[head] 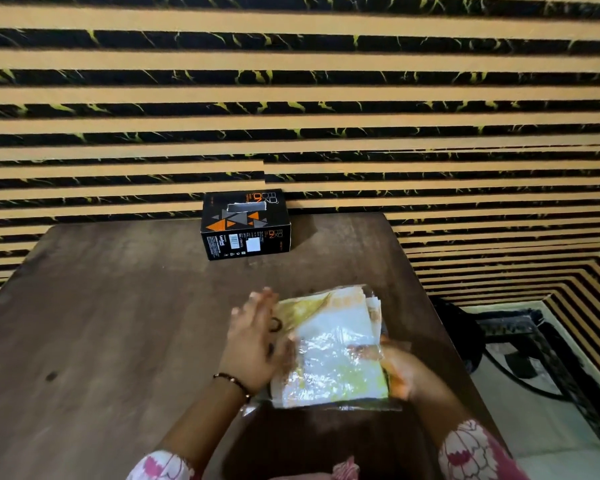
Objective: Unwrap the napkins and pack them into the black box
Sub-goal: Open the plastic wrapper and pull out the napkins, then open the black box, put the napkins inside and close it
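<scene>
The napkins, in their clear wrap, sit on the table on my side of the box, well apart from it. My right hand grips the pack's right edge, fingers curled over the plastic. My left hand lies flat and open against the left edge, holding nothing as far as I can tell; it is blurred. I judge the unwrapping barely begun: the yellow corner nearest the box is lifted. The plastic looks slick, so my grip could slip, or a hard tug could spill the loose stack across the table. The box's slot looks narrow, so the napkins may crumple going in.
</scene>
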